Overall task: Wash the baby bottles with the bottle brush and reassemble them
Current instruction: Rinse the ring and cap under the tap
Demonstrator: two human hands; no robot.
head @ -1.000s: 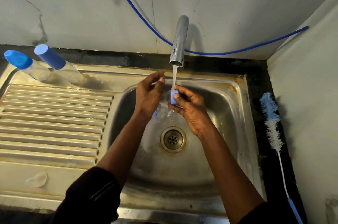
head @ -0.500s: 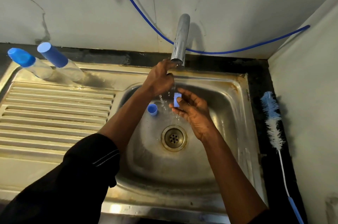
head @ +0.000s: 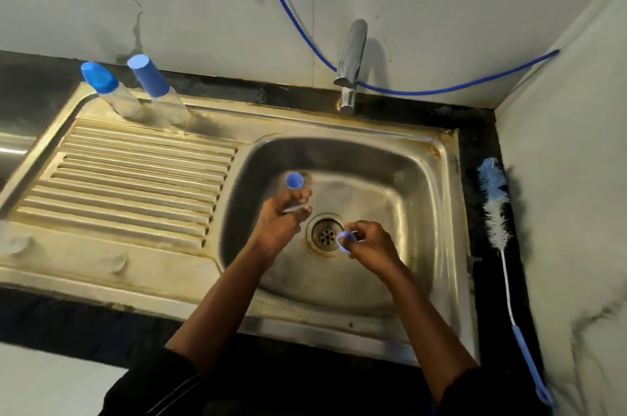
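Reading from the left: two baby bottles [head: 112, 93], both capped in blue, upright and just beside each other at the back of the draining board [head: 129, 184]. Look whole and put together, so probably finished; no way to confirm the washing itself from here.

Further right, inside the sink [head: 437, 198], a loose blue cap [head: 294, 180], open end toward the camera, just past the fingertips of the left hand [head: 283, 220]; touching or apart, cannot tell. Left hand low in the basin, fingers curled, a pale clear sliver showing between thumb and fingers. Too blurred to name, or to say whether truly gripped.

Right of the drain [head: 325, 235], right hand [head: 369, 244] at much the same height, thumb and forefinger pinching a small blue ring [head: 346, 240], other fingers folded in. Both forearms reaching in from the near edge, hands close either side of the drain.

Behind the basin, tap [head: 353, 55] with no visible stream. Far right, bottle brush [head: 495, 212] flat on the dark worktop [head: 475, 144], bristles away from the camera, well apart from both hands.

Judging overall: well along, probably two bottles done and the small parts of another loose in the basin. Seems past the scrubbing and at the reassembly stage. Left to do, on this reading: fitting ring and cap back onto a bottle body, none plainly visible in the basin.
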